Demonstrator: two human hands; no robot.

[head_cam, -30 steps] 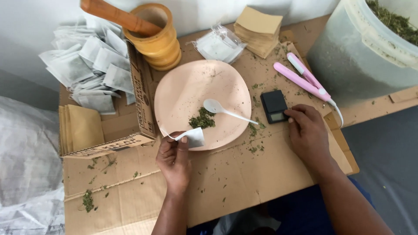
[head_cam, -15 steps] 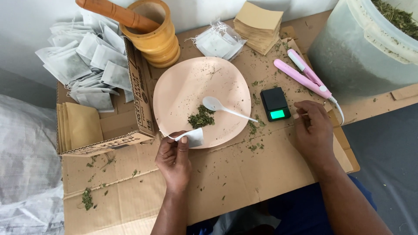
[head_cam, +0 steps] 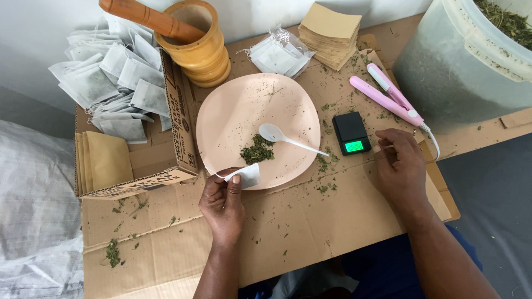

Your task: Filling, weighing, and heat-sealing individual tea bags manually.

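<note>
1. White paper tea bag (head_cam: 247, 175), small and empty-looking, is pinched between the thumb and fingers of the left hand (head_cam: 223, 200), right at the near rim of the pink plate (head_cam: 233, 105).
2. Right hand (head_cam: 400, 166) holds nothing: it rests loosely curled on the cardboard sheet (head_cam: 310, 221), fingertips just beside the little black pocket scale (head_cam: 351, 133), whose screen glows green.
3. On the plate there's a small heap of dried green herb (head_cam: 256, 150), with a white plastic spoon (head_cam: 288, 138) lying next to it, handle poking over the rim toward the scale.
4. Past the scale lies a pink mini heat sealer (head_cam: 388, 98), and beyond that a big translucent tub of herb (head_cam: 465, 55).
5. Farther back: a wooden mortar and pestle (head_cam: 194, 39), a stack of brown paper envelopes (head_cam: 330, 36), and a cardboard box (head_cam: 149, 160) with a pile of filled tea bags (head_cam: 111, 83).
</note>
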